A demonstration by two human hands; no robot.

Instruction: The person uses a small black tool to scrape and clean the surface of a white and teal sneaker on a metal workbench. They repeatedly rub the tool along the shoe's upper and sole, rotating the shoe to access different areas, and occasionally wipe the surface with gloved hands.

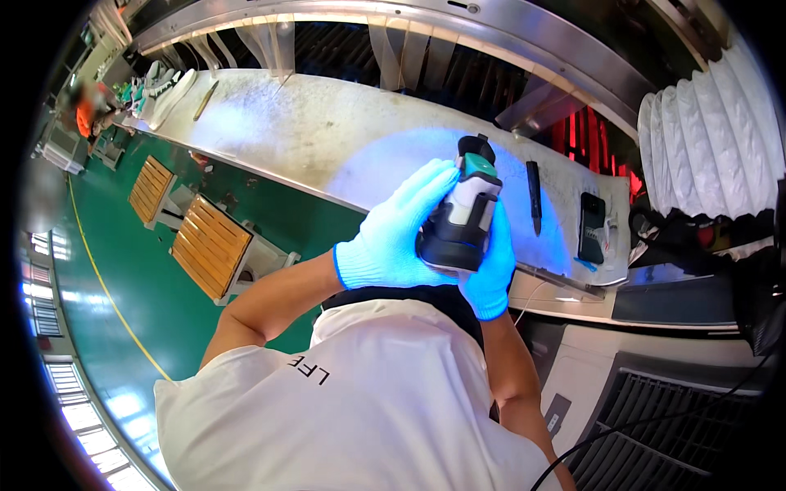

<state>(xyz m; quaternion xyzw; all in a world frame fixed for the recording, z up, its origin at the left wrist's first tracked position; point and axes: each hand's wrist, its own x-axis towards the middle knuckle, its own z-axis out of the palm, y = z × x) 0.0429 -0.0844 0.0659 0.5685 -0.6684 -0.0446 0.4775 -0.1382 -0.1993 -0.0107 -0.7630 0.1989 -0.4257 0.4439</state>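
A black, grey and white shoe (460, 213) with a teal lining is held up over the near edge of the worktable, under blue light. Gripping it from the left side is my left hand (391, 233), in a knitted glove that looks light blue. My right hand (493, 274), gloved alike, is closed around the shoe's right and lower side; part of its fingers is hidden behind the shoe. To the right of the shoe, a slim black pen-like tool (535, 196) lies on the tabletop.
Beyond the long pale worktable (311, 123) runs a metal-framed machine with plastic strip curtains (270, 49). A phone (591, 229) lies at the table's right, near a white ribbed duct (708, 139). Several shoes (160, 90) stand far left. Slatted wooden seats (211, 245) are on the green floor.
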